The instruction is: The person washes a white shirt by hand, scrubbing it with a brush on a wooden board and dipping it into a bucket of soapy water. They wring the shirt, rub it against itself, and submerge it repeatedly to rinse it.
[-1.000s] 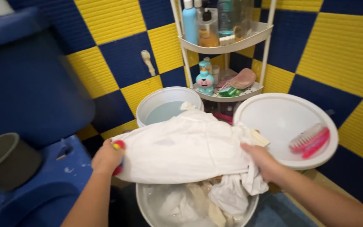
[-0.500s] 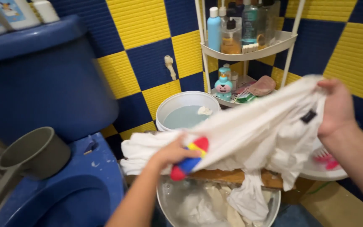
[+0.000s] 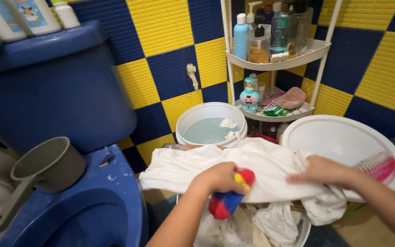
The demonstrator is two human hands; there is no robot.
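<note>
The left hand [image 3: 218, 177] clenches a half-hidden red-blue brush [image 3: 228, 199]; the right hand [image 3: 318, 170] presses flat, grip released, on white cloth [image 3: 234, 167].

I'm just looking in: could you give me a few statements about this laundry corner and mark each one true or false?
1. The left hand grips a red, blue and yellow object. True.
2. The right hand lies on the white cloth. True.
3. The pink brush is in the right hand. False: it lies in the white basin.
4. The white bucket is dry. False: it holds bluish water.
5. The corner shelf carries bottles. True.
</note>
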